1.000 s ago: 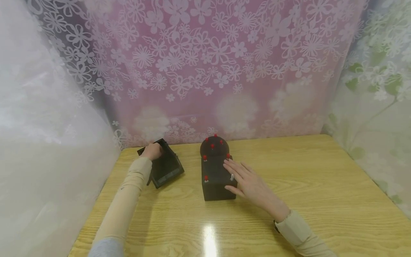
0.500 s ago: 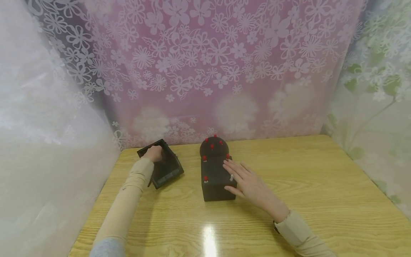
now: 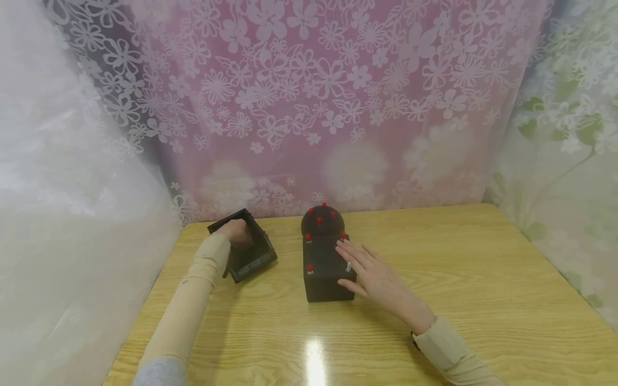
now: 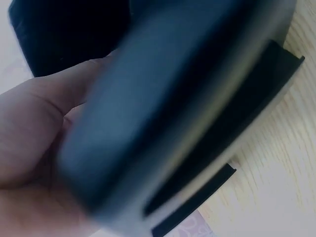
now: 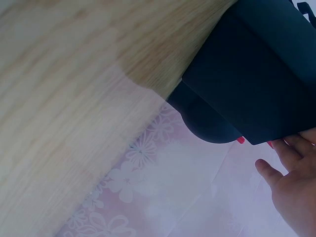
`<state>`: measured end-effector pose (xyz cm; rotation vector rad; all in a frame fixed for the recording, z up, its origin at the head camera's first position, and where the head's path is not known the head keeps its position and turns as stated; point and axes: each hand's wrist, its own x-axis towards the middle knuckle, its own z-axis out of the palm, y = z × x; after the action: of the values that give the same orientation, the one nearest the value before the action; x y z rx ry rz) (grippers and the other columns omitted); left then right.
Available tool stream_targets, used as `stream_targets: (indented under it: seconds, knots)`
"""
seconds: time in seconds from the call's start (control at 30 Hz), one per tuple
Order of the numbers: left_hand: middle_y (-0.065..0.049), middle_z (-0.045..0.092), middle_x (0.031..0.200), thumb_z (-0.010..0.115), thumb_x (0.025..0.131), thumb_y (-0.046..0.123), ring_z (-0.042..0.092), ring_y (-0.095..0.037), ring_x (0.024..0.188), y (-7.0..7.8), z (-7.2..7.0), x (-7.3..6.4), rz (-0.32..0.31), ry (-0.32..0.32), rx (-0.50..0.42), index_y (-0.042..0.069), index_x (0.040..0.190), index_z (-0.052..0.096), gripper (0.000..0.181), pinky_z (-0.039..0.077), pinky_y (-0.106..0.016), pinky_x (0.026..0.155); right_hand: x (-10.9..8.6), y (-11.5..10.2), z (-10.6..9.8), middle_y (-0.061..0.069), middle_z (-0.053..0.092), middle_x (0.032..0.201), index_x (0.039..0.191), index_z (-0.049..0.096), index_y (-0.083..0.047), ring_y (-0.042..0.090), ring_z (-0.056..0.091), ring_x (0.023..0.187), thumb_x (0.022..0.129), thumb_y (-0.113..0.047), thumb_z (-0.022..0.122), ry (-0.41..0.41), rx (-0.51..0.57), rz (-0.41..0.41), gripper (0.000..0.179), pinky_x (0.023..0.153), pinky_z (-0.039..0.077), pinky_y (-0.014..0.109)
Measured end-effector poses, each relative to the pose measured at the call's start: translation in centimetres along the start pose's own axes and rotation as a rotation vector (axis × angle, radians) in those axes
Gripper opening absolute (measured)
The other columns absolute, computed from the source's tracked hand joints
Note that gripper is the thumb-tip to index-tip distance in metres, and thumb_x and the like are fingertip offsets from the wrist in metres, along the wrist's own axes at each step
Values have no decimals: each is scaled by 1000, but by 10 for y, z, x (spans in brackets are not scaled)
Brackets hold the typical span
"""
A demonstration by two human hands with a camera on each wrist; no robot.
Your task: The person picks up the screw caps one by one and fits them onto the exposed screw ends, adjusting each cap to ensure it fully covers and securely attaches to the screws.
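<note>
My left hand reaches down into a shallow black open box at the left, which lies askew. In the left wrist view the blurred box wall hides the fingertips, so whether they pinch anything cannot be told. My right hand lies with extended fingers on the top right edge of a black block. Several small red caps stand on the block and on the round black disc behind it. A small whitish metal piece shows beside my right fingers.
Both black objects stand on a glossy wooden table. A pink flowered curtain hangs along its back edge. Pale sheets hang at the left and right.
My left hand has shifted slightly to the right and deeper within the open box. My right hand and the black block have stayed in place.
</note>
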<state>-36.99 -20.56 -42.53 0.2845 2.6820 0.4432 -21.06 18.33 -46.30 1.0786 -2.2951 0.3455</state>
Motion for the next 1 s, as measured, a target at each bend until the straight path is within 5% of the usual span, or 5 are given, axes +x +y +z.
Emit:
stream_targets:
  seconds: [0.27,0.43,0.6,1.0]
  knots:
    - [-22,73,110,56,101,5,74,-31,97,4,-12,-15,70,-133,-166,-9,121,69,27,61,-37,84,-1,0,1,20,46,153,148,45,6,35,47,139,106,-57,37,-11,3,13,76,110,41,59]
    - [-25,70,119,48,105,7,69,-35,109,6,-18,-27,104,-203,-212,-10,125,66,31,58,-42,93,-1,-1,1,19,45,154,149,44,6,35,46,140,106,-56,40,-14,16,18,75,110,41,59]
    - [-22,71,116,48,107,9,69,-32,109,6,-20,-34,127,-206,-254,-8,124,67,31,57,-42,94,0,0,2,20,46,153,148,45,6,36,47,139,106,-55,42,-8,17,12,74,109,42,60]
    - [-26,67,119,47,108,7,68,-28,108,4,-11,-51,227,-180,-534,-14,129,59,32,56,-41,98,0,-1,2,20,45,154,149,44,6,35,46,140,106,-56,37,-19,20,18,75,111,41,59]
